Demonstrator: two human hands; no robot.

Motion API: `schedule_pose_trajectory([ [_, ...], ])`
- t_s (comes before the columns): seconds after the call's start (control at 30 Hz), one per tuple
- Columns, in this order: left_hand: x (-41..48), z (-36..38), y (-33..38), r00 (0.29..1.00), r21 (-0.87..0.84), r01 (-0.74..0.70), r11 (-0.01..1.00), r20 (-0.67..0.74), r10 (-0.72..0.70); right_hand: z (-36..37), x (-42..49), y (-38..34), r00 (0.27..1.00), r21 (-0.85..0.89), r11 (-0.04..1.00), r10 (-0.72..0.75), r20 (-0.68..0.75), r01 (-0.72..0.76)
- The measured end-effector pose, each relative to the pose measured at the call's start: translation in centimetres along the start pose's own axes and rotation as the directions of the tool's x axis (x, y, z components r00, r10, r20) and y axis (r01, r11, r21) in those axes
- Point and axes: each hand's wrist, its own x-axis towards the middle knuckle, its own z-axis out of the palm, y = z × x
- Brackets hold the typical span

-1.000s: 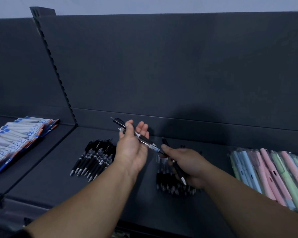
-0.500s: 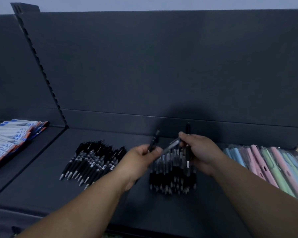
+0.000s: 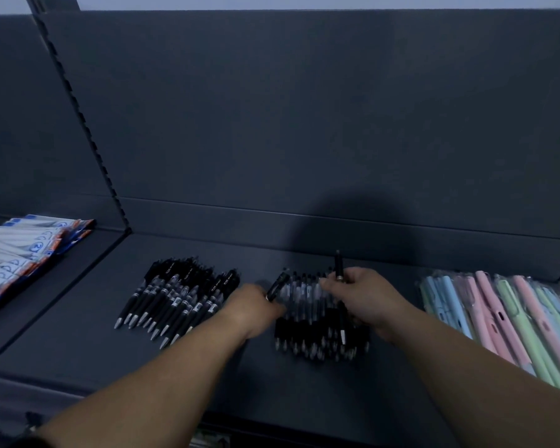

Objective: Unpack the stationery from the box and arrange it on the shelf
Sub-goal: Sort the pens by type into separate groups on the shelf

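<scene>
Left hand [image 3: 256, 305] closed on one black pen [image 3: 277, 286] | right hand [image 3: 366, 295] gripping another pen [image 3: 339, 270], lower centre | both over the middle pen pile [image 3: 320, 324] on the shelf [image 3: 78, 334] | I'd lay them parallel, tips aligned

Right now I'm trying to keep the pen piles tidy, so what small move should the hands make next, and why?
Probably lower the pen in the left hand onto the middle pile and let go. That hand is already at the pile's left edge, with the pen angled across it, while the right hand holds another pen over the same pile. Laying it parallel would match the row.
</scene>
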Motion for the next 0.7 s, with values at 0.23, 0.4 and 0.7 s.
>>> schedule_pose_trajectory([
  [0.23, 0.0, 0.2, -0.7, 0.996, -0.232, 0.037, 0.972, 0.091, -0.016, 0.7, -0.1, -0.4, 1.0, -0.053, 0.998, 0.014, -0.018, -0.015],
  [0.4, -0.5, -2.1, -1.3, 0.999, -0.478, -0.012, 0.878, 0.033, 0.032, 3.1, -0.8, -3.3, 0.994, -0.106, 0.992, -0.082, -0.07, 0.075],
  [0.7, 1.0, -14.0, -9.7, 0.964, -0.196, -0.117, 0.974, -0.258, 0.064, 14.7, -0.3, -6.2, 0.988, -0.092, 0.995, -0.035, 0.149, 0.049],
])
